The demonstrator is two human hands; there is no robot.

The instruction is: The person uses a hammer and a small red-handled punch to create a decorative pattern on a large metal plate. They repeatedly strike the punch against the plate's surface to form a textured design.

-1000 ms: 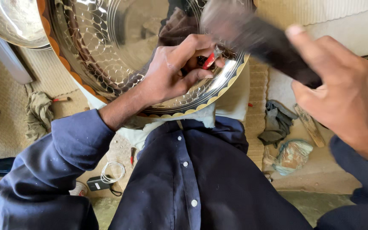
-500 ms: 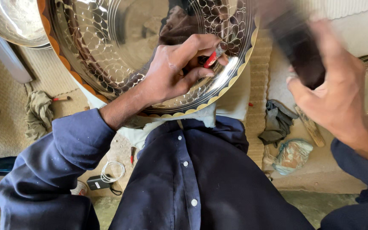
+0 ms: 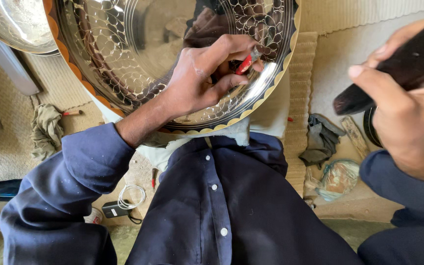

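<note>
A large shiny metal tray (image 3: 123,59) with an engraved scale pattern and a scalloped rim rests on my lap. My left hand (image 3: 202,73) lies on the tray's surface, its fingers pinching a small red-handled chisel (image 3: 245,63) against the metal near the rim. My right hand (image 3: 403,108) is raised at the right, gripping the dark wooden handle of a mallet (image 3: 393,73); its head is out of view.
A second metal tray (image 3: 11,24) lies at the top left. On the woven mat are a crumpled rag (image 3: 45,130), a dark cloth (image 3: 322,140), a wooden stick (image 3: 355,135), a white cable with a charger (image 3: 123,203) and a wrapped bundle (image 3: 339,177).
My right hand has swung the mallet from above the tray out to the right and away. My left hand stays on the tray with the chisel.
</note>
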